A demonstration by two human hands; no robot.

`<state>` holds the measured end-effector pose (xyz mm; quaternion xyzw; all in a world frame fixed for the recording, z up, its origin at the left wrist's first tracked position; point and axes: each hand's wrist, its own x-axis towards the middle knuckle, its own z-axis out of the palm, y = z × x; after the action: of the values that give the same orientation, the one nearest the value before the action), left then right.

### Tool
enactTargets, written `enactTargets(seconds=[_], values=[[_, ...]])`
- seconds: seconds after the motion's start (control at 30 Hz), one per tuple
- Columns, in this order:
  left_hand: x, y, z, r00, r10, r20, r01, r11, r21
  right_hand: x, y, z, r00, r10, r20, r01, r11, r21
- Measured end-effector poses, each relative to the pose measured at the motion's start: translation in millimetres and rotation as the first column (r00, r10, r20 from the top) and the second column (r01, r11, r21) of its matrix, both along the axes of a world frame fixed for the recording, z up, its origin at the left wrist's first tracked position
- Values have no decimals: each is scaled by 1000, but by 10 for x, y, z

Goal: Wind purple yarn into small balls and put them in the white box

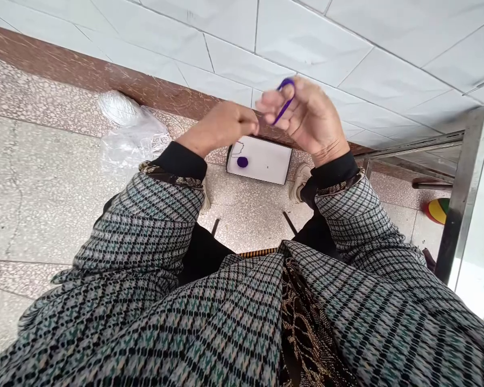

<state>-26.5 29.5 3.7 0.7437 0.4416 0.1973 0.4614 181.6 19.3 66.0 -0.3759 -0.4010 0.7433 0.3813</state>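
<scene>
My left hand [228,124] is raised in front of me, its fingers drawn together in a pinch. Whatever may be between those fingertips is hidden. Just to its right, my right hand [308,115] is held palm up with its fingers curled. A loop of purple yarn [283,110] passes around the thumb and fingertips of that hand. Below both hands, a shallow white box [266,161] with a dark rim rests on the floor. A small purple ball of yarn [242,162] lies in its left part, near a thin dark line.
A clear plastic bag [123,148] with a white yarn ball [119,107] lies on the floor at left. Ahead is a tiled wall [226,32]. A metal-framed table [463,193] stands at right, with a red, yellow and green ball [438,209] beyond its leg.
</scene>
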Motion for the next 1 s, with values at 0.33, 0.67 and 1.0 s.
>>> enactTargets(seconds=[0.33,0.67,1.0], values=[[-53,-63,248,989,-5,147,16,997,-70,3,90,-145,742,66,667,-249,951,183],[76,-25,48,999,38,30,-36,998,-56,-15,3,-30,999,25,47,-27,999,47],[-120,1,206,985,77,157,-60,992,-110,20,67,-79,684,186,705,-355,930,99]])
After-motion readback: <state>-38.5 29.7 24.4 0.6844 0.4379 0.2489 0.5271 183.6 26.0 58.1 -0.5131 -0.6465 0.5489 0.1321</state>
